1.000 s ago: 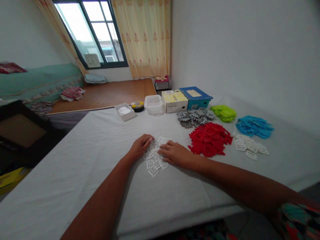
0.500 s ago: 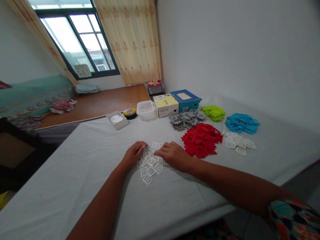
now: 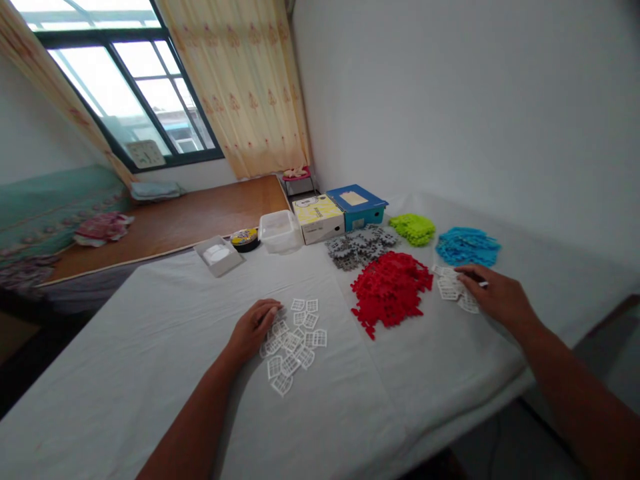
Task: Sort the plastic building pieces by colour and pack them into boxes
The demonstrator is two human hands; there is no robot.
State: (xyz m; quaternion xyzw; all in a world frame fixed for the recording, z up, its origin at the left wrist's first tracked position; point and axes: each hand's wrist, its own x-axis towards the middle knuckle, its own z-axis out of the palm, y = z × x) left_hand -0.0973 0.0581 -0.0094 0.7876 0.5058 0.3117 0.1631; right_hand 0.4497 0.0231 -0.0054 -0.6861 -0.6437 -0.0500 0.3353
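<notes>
White plastic lattice pieces (image 3: pixel 291 343), shaped like small window frames, lie spread on the white-covered table. At their left edge rests my left hand (image 3: pixel 253 328), its fingers curled together against the cloth; whatever is under the fingertips is hidden. My right hand (image 3: pixel 495 293) reaches to a second, smaller heap of white lattice pieces (image 3: pixel 449 288) on the right. Its thumb and fingers are closed, and a bit of white piece shows between them. Just left of that heap sits a big pile of red interlocking pieces (image 3: pixel 390 290).
Behind the red pile lie grey pieces (image 3: pixel 361 245), lime-green pieces (image 3: pixel 413 229) and blue pieces (image 3: pixel 467 246). Along the far edge stand a white tray (image 3: pixel 227 265), a roll of black tape (image 3: pixel 245 241), a clear plastic tub (image 3: pixel 281 232), a yellow-white box (image 3: pixel 320 220) and a blue box (image 3: pixel 357 205).
My right hand has left the spread pieces and moved right to the smaller white heap. My left hand stays beside the spread pieces. The view has shifted slightly right.
</notes>
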